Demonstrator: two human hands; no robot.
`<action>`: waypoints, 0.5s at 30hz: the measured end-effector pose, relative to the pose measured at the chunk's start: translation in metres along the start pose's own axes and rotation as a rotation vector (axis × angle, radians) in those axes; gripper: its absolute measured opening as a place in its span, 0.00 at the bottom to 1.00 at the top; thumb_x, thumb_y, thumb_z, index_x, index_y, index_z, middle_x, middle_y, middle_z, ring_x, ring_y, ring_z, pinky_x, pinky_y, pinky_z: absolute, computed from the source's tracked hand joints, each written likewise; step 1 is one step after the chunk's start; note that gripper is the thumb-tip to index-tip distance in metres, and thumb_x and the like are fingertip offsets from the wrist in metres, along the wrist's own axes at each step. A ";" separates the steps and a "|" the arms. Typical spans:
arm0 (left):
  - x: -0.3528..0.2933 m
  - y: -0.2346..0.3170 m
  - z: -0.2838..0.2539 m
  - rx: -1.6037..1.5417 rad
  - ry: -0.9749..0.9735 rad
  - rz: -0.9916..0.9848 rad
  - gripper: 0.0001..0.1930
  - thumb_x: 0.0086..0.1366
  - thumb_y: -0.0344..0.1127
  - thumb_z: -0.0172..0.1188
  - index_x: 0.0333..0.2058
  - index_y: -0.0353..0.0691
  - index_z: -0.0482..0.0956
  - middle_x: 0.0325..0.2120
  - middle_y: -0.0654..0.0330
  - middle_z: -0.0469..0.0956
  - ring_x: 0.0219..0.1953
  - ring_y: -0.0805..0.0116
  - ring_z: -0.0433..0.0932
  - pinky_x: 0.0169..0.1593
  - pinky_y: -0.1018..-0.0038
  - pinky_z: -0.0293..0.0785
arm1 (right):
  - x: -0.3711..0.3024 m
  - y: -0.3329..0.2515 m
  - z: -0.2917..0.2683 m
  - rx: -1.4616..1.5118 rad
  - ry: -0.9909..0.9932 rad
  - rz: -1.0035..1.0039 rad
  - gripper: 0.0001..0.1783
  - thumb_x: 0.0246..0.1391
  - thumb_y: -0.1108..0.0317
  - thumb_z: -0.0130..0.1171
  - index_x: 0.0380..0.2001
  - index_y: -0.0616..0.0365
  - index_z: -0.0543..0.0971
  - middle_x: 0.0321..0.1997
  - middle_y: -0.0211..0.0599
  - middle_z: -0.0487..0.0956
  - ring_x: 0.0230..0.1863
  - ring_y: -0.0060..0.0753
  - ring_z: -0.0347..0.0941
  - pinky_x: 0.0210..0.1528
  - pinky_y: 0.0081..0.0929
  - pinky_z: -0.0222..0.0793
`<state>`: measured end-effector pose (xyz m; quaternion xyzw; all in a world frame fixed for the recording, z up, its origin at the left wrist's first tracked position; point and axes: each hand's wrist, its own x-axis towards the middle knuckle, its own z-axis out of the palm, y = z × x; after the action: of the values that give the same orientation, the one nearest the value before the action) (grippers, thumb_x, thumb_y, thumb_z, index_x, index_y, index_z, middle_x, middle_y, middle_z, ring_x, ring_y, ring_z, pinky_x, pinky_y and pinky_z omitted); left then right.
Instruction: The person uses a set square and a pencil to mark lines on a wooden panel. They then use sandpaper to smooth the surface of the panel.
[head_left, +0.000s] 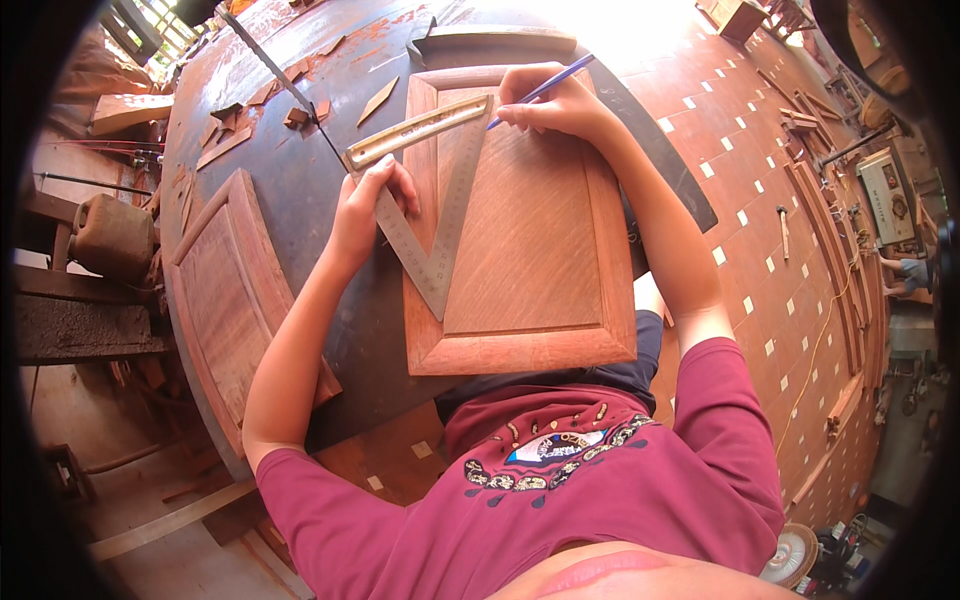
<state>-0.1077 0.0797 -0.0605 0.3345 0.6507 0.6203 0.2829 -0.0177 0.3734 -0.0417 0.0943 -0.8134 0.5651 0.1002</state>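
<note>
A framed wooden cabinet door lies in front of me on a dark work table. Across its left side rests a metal triangle square with a brass-coloured stock and ruled edges, one corner pointing toward me. My left hand is closed on the left end of the square, thumb by the stock. In the fingers of my right hand is a blue pen, its tip down by the right end of the stock. The palm side of the right hand is hidden.
A second framed panel lies at the table's left. Wood offcuts and a long dark strip are farther off on the table. Long boards and a hammer lie on the tiled floor at right.
</note>
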 end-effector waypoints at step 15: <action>0.001 -0.003 -0.001 0.003 -0.003 0.001 0.24 0.73 0.46 0.42 0.22 0.38 0.75 0.19 0.58 0.75 0.22 0.75 0.70 0.28 0.79 0.62 | 0.001 0.009 -0.001 0.029 -0.031 -0.034 0.09 0.55 0.65 0.68 0.30 0.57 0.80 0.23 0.27 0.78 0.23 0.15 0.72 0.23 0.15 0.66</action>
<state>-0.1095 0.0796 -0.0629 0.3360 0.6509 0.6191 0.2829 -0.0213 0.3769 -0.0489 0.1181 -0.8050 0.5735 0.0958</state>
